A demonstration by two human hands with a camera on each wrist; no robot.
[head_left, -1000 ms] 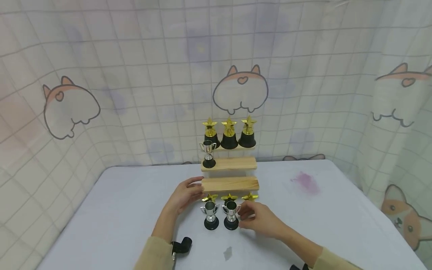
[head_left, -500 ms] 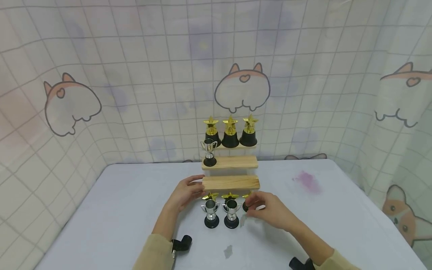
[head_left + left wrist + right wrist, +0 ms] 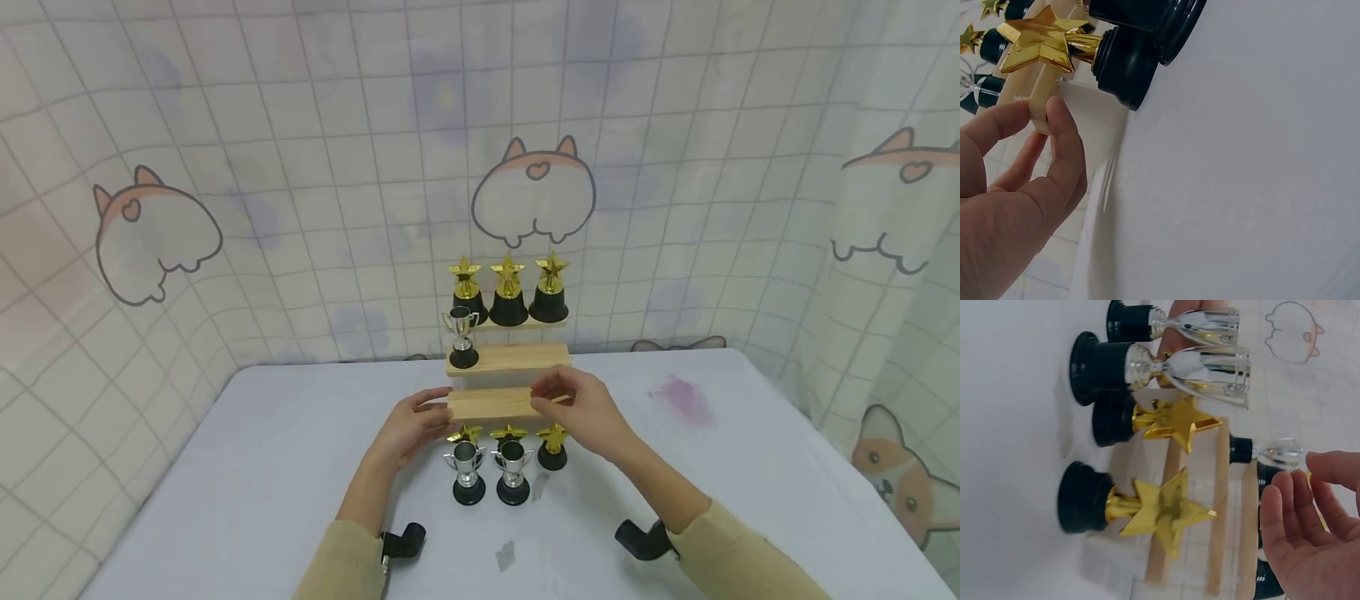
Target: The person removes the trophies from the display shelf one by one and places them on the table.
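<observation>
My left hand [image 3: 408, 429] grips the left end of the lowest wooden shelf board [image 3: 487, 404]; in the left wrist view its thumb and fingers pinch that end. Over the board's right part hovers my right hand [image 3: 588, 412], fingers loosely bent and holding nothing in the right wrist view. Two silver cup trophies [image 3: 468, 477] stand on the table in front of the rack. Just behind them are three gold star trophies [image 3: 1169, 512], the rightmost [image 3: 552, 450] fully visible. One silver cup trophy [image 3: 463, 340] sits at the left of the middle shelf [image 3: 525, 358].
Three gold star trophies [image 3: 508, 296] on black bases line the top shelf. A white cloth covers the table [image 3: 300, 467], with a pink stain [image 3: 684, 400] at right. Behind hangs a checked curtain [image 3: 337, 208] with dog drawings.
My right hand has left the right silver cup trophy's side, passed the rightmost star trophy, and risen to the lowest shelf's right part. My left hand stays at the shelf end.
</observation>
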